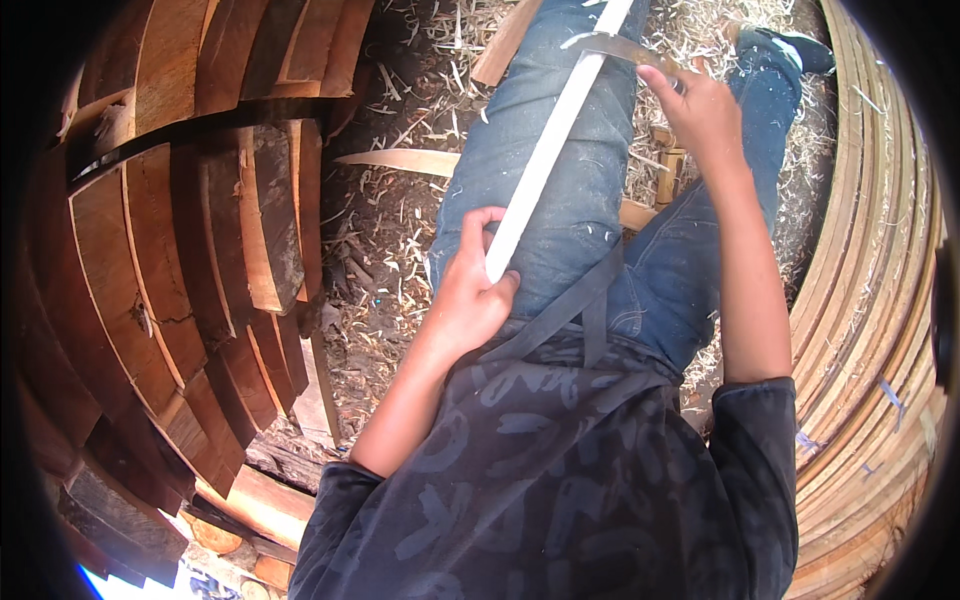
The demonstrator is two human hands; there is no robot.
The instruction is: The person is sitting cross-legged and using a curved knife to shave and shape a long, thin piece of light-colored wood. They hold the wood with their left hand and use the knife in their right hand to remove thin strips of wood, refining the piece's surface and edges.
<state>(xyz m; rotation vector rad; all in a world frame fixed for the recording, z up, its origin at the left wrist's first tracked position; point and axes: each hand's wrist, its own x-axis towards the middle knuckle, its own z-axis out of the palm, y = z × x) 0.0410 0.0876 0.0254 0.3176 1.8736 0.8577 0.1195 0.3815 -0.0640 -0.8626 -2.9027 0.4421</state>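
A long pale strip of wood (548, 150) runs slantwise over my jeans-covered thigh, from my lap up past the top edge of the picture. Its near end is gripped in my left hand (474, 300), with the fingers and thumb closed around it. My right hand (704, 118) is closed on the handle of a knife, the thumb stretched along it. The knife's blade (618, 47) lies across the strip near the far end of my thigh. A thin pale curl (576, 40) shows beside the blade. Most of the handle is hidden by my fingers.
Stacked reddish-brown boards (165, 270) rise close on my left. Long pale strips (865, 260) are bundled along my right. Shavings (385, 350) cover the ground around my legs. A pointed wood piece (400, 161) lies left of my thigh, and a plank (505, 42) sits beyond it.
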